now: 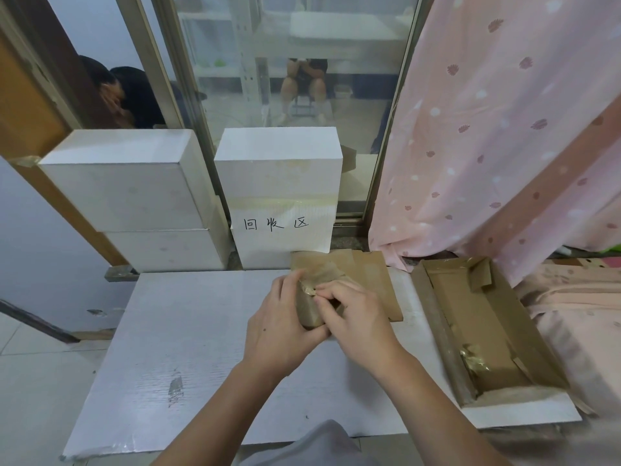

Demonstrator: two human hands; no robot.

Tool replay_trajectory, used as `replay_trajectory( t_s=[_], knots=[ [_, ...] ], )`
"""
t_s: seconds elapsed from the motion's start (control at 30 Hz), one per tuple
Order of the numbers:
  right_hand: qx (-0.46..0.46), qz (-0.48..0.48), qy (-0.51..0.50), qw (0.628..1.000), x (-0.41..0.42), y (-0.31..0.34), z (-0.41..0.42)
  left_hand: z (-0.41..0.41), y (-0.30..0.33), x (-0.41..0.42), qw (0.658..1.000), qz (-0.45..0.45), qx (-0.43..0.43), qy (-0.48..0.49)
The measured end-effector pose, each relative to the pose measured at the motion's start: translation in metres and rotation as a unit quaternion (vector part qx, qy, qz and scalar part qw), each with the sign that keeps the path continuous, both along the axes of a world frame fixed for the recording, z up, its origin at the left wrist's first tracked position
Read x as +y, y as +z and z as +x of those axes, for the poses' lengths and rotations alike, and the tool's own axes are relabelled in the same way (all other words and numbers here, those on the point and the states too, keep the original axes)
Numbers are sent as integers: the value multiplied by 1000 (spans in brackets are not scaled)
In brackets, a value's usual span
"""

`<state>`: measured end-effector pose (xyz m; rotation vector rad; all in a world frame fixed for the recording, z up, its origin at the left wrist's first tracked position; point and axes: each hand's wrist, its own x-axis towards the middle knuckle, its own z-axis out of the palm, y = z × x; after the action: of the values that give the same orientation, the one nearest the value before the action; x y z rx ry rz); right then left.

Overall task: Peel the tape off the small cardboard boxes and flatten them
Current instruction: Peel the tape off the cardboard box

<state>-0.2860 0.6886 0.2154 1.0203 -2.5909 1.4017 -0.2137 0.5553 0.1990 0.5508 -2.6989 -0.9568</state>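
Small cardboard box held over white table centre, gripped by left hand; right hand pinching glossy tape at top edge. Peeling seemingly midway, flattening not yet done. Flattened brown cardboard just behind. Open cardboard tray right, crumpled shiny tape inside.

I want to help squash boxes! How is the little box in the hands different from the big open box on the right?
The small brown cardboard box is closed and gripped by the left hand while the right hand picks at its tape. The large open brown cardboard box lies untouched on the white table, its inside showing. The small one is far smaller. Both are brown cardboard with shiny tape on them.
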Motion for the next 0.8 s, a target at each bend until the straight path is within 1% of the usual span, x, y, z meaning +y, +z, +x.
replay_trajectory(
  t_s=[0.13, 0.27, 0.37, 0.43, 0.53, 0.6, 0.67, 0.8],
  knots=[
    [43, 76, -6, 996, -4, 1, 3, 2, -1, -2, 1000, -8, -10, -2],
    [61, 110, -22, 992, -7, 3, 4, 4, -3, -5, 1000, -18, -3, -9],
    [79, 96, -39, 991, -9, -1, 2, 4, -4, -8, 1000, -24, -1, -18],
    [75, 73, -42, 994, -8, -6, -1, 5, -5, -9, 1000, -16, 6, -24],
    [83, 21, -24, 996, -7, -12, -5, 7, -4, -11, 999, 26, 26, -33],
    [89, 2, -5, 996, -9, -12, -5, 7, -4, -13, 997, 60, 34, -30],
    [66, -7, 7, 998, -10, -8, -3, 6, -6, -18, 997, 67, 35, -36],
    [-13, -7, 16, 1000, -8, -2, -2, 6, -10, -22, 996, 60, 36, -47]
  ],
)
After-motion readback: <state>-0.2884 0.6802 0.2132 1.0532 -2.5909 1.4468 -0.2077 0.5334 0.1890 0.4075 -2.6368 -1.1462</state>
